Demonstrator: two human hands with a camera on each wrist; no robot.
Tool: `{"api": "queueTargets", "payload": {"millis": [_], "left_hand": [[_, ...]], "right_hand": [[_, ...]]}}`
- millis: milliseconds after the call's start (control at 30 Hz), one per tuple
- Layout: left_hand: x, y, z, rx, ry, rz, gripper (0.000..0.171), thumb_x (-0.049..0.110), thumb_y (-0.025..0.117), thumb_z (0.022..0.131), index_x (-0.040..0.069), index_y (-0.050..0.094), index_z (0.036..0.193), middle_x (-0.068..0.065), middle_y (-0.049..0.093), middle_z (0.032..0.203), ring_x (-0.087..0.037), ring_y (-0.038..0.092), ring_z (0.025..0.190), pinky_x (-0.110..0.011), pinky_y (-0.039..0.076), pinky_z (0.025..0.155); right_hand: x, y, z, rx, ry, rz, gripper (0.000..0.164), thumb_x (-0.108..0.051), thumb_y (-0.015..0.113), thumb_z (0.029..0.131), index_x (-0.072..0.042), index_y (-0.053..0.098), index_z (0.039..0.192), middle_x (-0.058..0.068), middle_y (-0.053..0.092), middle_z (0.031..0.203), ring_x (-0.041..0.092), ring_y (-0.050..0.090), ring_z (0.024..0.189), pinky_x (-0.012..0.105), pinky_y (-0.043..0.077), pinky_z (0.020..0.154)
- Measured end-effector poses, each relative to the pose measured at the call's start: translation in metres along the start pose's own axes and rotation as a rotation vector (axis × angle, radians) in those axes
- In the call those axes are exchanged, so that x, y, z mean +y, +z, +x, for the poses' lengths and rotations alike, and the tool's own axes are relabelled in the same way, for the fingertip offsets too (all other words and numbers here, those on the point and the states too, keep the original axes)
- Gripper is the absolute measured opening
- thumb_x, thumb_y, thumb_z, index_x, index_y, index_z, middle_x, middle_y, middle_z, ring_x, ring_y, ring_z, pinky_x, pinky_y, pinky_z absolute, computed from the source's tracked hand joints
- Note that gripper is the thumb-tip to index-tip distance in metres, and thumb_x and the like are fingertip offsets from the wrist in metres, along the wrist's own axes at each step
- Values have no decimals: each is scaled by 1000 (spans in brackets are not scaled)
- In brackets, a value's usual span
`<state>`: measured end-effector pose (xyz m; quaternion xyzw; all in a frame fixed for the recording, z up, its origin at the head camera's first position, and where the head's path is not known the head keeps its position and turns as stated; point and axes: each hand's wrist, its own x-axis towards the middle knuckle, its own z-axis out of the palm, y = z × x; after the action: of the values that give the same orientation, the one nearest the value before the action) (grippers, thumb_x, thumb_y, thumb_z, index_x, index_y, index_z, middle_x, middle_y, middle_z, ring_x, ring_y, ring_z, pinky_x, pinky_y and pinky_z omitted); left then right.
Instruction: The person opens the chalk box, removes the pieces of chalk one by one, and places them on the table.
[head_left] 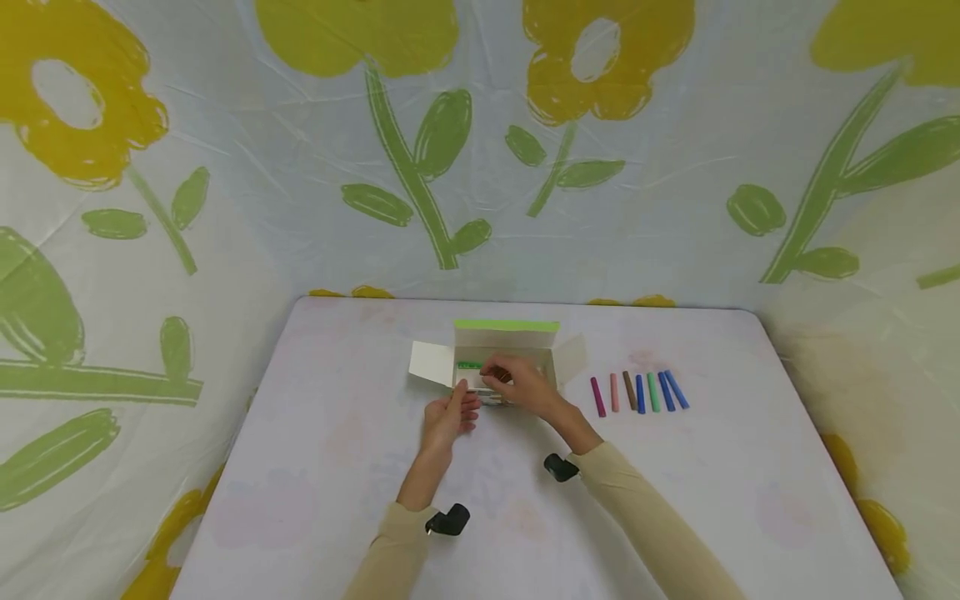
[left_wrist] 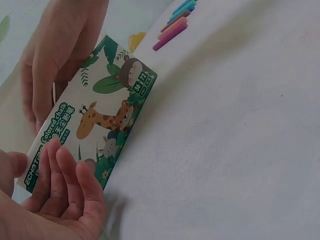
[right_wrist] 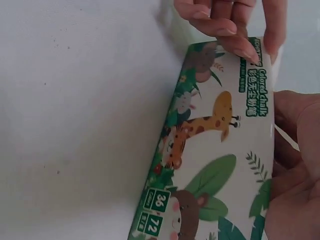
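Observation:
An open cardboard box [head_left: 506,335] printed "Colored chalk" stands on the table, lid raised and side flaps spread. Giraffe and other animal drawings cover its front panel [left_wrist: 97,122]. My left hand [head_left: 446,417] is at the left front corner, thumb at the top edge and bent fingers [right_wrist: 227,27] before the front panel, gripping the wall between them. From the right, my right hand [head_left: 521,383] reaches over the front wall into the box, fingers bent down. The front wall hides its fingertips in both wrist views; I cannot tell what they hold. A green strip [head_left: 470,365] shows inside the box.
Right of the box lie several chalk sticks in a loose row: a magenta stick [head_left: 597,397], a pink stick [head_left: 614,392], a brown stick [head_left: 629,390], a green stick [head_left: 653,392] and blue ones. Flower-printed cloth [head_left: 300,150] hangs around the table [head_left: 330,533].

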<state>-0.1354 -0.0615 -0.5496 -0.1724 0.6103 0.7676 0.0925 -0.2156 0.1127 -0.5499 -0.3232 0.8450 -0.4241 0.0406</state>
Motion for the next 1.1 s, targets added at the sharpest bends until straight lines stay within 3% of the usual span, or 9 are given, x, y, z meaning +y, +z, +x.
{"api": "queueTargets", "payload": {"millis": [233,400,667,900,1100], "left_hand": [[1,1,1,-2,-15,-7,49,32,57,107,-15,68,112,-25,73,103,-19,67,77,-37,59,77],[1,2,1,7,-13,-15,48,31,56,108,-16,68,111,-20,75,96,-17,67,75,-35,58,75],[-1,4,0,10,3,-9,49,30,56,108,-18,67,113,-28,72,105,-16,66,74,-35,58,75],[-2,5,1,22,11,-14,50,31,57,108,-18,66,112,-32,71,108,-15,66,73,-32,58,71],[-29,3,21,78,26,-20,54,43,60,104,-11,71,106,-20,75,96,-11,64,69,-25,56,63]], "right_hand": [[4,3,10,-77,54,-31,12,-3,64,101,6,70,105,14,71,94,17,63,83,35,55,78],[10,0,21,-195,107,-74,16,-6,60,103,6,72,104,14,71,93,14,58,79,32,51,74],[11,-8,37,-398,250,-142,11,2,65,97,3,75,101,10,73,96,18,64,87,37,56,86],[12,-10,42,-482,280,-196,13,5,66,95,-3,74,89,1,67,84,13,57,78,30,54,79],[17,-9,44,-526,299,-208,14,4,65,97,-7,72,90,-1,64,84,12,55,78,29,51,77]]}}
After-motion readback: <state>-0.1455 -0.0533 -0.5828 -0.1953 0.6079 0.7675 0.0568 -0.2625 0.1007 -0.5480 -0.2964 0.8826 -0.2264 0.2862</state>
